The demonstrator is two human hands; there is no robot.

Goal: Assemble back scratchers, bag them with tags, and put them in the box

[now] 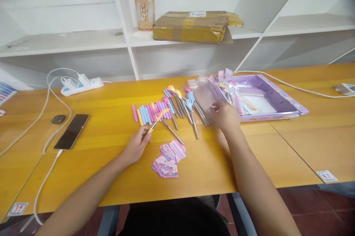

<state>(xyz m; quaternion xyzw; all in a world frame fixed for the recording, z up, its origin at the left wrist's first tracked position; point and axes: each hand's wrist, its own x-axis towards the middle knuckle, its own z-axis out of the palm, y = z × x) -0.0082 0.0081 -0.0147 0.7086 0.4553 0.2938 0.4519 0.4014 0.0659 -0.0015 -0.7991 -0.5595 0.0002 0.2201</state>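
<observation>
Yellow tips the one scratcher [160, 116] left fingers [144, 129] hold; whether right fingers [217, 105] grip anything beside one purple box [280, 94] is unclear.

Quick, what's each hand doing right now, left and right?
Left hand: closed, holding a yellow back scratcher by its handle.
Right hand: fingers curled beside clear plastic packaging; can't tell whether it grips anything.

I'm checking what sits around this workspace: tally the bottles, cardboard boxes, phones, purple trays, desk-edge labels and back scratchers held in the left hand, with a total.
Bottle: 1
Cardboard box: 1
Phone: 1
Purple tray: 1
Desk-edge labels: 2
Back scratcher in the left hand: 1
Total: 7
</observation>
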